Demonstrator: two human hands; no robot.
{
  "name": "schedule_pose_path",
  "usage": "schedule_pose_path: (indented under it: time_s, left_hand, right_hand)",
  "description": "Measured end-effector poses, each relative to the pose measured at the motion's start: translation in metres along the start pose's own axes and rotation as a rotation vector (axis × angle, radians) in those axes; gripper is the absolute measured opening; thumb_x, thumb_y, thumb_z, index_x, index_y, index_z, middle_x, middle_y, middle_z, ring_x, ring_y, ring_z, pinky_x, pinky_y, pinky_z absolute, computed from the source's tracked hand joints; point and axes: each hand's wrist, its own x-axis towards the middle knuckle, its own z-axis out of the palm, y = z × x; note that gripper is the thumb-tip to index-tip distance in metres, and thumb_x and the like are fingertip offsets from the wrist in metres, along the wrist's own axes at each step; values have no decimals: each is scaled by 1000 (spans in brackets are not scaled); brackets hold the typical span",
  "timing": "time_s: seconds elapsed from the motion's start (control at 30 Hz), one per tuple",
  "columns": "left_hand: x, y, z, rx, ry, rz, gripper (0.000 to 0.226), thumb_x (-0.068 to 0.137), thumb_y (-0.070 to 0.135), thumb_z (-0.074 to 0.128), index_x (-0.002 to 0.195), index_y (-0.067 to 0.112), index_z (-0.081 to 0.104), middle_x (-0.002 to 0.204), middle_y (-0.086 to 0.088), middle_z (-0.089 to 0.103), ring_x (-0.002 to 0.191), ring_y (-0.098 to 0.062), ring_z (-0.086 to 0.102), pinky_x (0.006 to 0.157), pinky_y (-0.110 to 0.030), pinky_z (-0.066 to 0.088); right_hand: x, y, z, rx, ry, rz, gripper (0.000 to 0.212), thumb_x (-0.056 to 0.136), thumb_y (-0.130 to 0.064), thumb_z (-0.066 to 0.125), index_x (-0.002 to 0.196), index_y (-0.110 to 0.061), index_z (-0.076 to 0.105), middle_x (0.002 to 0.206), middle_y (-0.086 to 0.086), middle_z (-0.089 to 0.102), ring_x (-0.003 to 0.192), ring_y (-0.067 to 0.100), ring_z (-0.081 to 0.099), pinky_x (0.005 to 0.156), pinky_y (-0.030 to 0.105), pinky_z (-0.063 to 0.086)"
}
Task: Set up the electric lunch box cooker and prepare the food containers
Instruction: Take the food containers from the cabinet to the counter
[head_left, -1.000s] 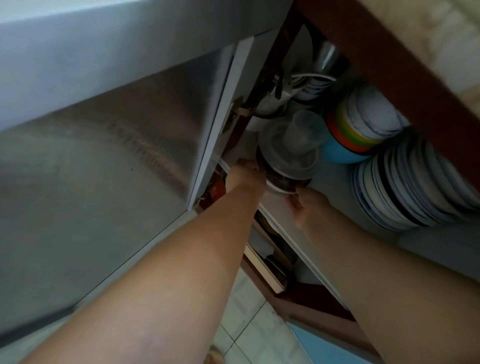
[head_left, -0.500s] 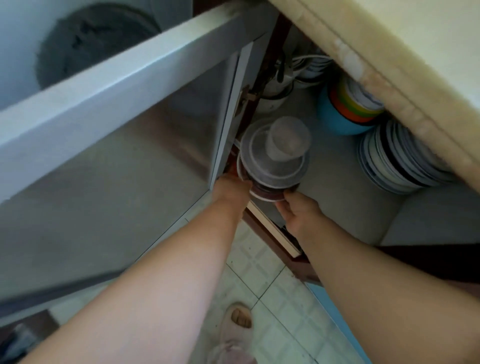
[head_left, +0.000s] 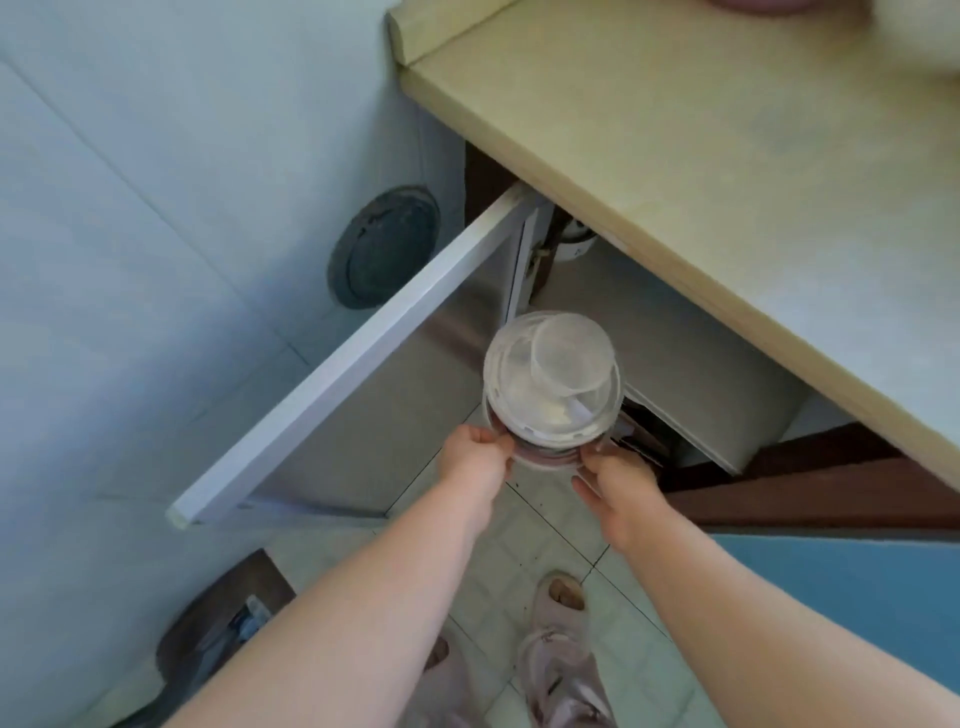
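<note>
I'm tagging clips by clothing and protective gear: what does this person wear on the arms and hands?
Nothing that shows. The left hand and right hand are ungloved; the left forearm and right forearm are bare to the frame's edge, no sleeve in view. Neither wrist carries a watch or bracelet. No ring shows on the visible fingers, though the picture is soft.

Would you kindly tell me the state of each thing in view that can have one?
lunch box cooker: roughly upright, held in the air.
clear lid: on the cooker, closed.
clear cup: at the lid's top; whether on or under it, cannot tell.
cabinet door: swung wide open.
left hand: grips the cooker's left side.
right hand: grips the cooker's right side.
slippers: worn on the feet.
</note>
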Motion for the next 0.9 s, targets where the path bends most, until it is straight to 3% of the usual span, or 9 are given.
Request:
schedule_pose_path:
  time_s: [0.17, 0.23, 0.33, 0.43, 0.53, 0.63, 0.7, 0.9]
  left_hand:
    - [-64, 6, -44, 8, -13, 3, 16, 90, 8, 63, 82, 12, 50, 91, -9, 62, 86, -23, 62, 87, -37, 55]
    - [-89, 15, -61, 15, -15, 37, 15, 90, 10, 64, 84, 12, 51, 101, -12, 63, 95, -27, 64, 83, -32, 54]
    - [-121, 34, -80, 56, -23, 90, 13, 90, 12, 65, 87, 14, 52, 109, -11, 64, 99, -26, 64, 90, -37, 55]
    - [-152, 58, -96, 95, -55, 142, 14, 89, 12, 66, 97, 14, 55, 111, -9, 64, 97, -21, 63, 87, -35, 56]
    - [-178, 84, -104, 119, -101, 209, 25, 89, 13, 66, 111, 12, 55, 112, -7, 64, 97, -18, 61, 81, -33, 52]
    - [-202, 111, -97, 141, -157, 268, 27, 91, 13, 63, 116, 11, 54, 108, -6, 67, 96, -19, 64, 92, -37, 50]
    - [-215, 128, -84, 135, -204, 295, 25, 93, 11, 61, 117, 11, 53, 105, -7, 69, 94, -20, 67, 94, -39, 50]
    - [-239, 155, -14, 168, -336, 330, 39, 94, 11, 59, 131, 6, 48, 109, -8, 67, 87, -20, 67, 91, -38, 51]
  right_hand:
    - [-72, 11, -8, -117, -47, -14, 8, 92, -10, 60, 89, -13, 53, 90, 4, 61, 85, 17, 57, 84, 33, 47]
    - [-100, 12, -7, -129, -62, -42, 9, 92, -13, 61, 88, -13, 52, 82, 4, 59, 73, 14, 53, 88, 38, 48]
    - [-136, 3, -3, -135, -82, -79, 10, 91, -15, 62, 91, -13, 52, 81, 4, 59, 75, 15, 51, 92, 40, 50]
    - [-171, -12, 2, -130, -128, -164, 11, 91, -16, 61, 89, -13, 51, 79, 6, 56, 71, 16, 50, 67, 30, 46]
    - [-196, -29, 1, -136, -159, -245, 12, 90, -22, 63, 91, -16, 53, 92, 8, 61, 83, 21, 53, 65, 29, 42]
    - [-212, -50, -8, -111, -191, -308, 13, 90, -26, 63, 94, -17, 54, 111, 7, 65, 105, 21, 60, 86, 34, 51]
    - [-220, -65, -16, -80, -185, -339, 14, 90, -25, 62, 97, -16, 54, 113, 7, 64, 108, 19, 59, 94, 37, 50]
    - [-220, -116, -66, -5, -84, -388, 22, 96, -31, 54, 111, -15, 53, 117, 3, 62, 109, 15, 60, 85, 33, 50]
